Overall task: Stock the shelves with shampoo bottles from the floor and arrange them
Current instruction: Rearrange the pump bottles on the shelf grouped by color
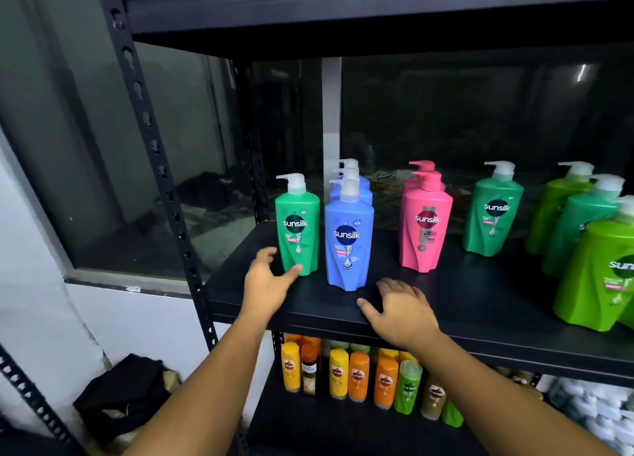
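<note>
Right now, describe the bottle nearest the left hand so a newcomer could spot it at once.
Find the black shelf at mid-frame and go to its left end. By the left hand stands a lone green bottle, just left of the blue bottles; all other green bottles stand beyond the pink bottles.

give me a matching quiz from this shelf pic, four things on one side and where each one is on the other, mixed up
Things
1. left hand
2. right hand
3. front pink bottle
4. yellow bottles

Places
A. on the lower shelf
B. palm down at the front edge of the upper shelf, in front of the front blue bottle
C. to the right of the front blue bottle, apart from it
D. at the base of the leftmost green bottle

Pairs: 1-D, 2-B, 3-C, 4-A
</note>
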Demonstrator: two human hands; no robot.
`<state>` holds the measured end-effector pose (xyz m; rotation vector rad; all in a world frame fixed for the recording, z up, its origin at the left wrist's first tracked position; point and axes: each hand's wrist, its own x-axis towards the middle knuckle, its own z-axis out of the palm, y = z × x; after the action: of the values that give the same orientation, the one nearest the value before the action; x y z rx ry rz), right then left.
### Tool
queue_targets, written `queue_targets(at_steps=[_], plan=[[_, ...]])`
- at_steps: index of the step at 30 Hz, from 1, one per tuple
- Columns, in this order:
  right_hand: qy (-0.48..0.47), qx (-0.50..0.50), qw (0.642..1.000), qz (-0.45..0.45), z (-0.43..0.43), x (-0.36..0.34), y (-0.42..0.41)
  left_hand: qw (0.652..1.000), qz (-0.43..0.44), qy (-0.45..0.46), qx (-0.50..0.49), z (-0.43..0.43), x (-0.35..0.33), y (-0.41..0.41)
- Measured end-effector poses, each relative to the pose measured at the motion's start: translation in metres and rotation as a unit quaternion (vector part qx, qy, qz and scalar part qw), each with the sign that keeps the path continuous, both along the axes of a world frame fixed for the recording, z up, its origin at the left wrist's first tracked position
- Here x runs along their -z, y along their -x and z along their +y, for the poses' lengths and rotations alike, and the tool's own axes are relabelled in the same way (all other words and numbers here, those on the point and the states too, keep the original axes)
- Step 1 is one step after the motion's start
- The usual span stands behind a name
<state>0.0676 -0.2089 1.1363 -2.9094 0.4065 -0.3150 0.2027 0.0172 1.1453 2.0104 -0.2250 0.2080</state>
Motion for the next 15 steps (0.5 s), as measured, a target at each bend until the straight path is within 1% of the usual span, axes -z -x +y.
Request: queue_targets(at_steps=[2, 4, 11, 15], plan=[[-0.005, -0.006, 0.998, 0.065, -0.008, -0.003, 0.003, 0.998, 0.044, 0.028, 0.028, -0.004, -0.007, -0.009], [-0.005, -0.013, 0.996, 0.089, -0.011, -0.003, 0.006, 0.996, 0.053, 0.041, 0.053, -0.008, -0.009, -0.013], [0.012, -0.014, 0.994, 0.107, -0.012, -0.001, 0.004, 0.994, 0.008, 0.070, 0.078, -0.019, -0.011, -0.015], [0.016, -0.013, 0.994, 0.104, -0.012, 0.001, 0.002, 0.993, 0.004, 0.063, 0.097, -0.021, -0.019, -0.015]])
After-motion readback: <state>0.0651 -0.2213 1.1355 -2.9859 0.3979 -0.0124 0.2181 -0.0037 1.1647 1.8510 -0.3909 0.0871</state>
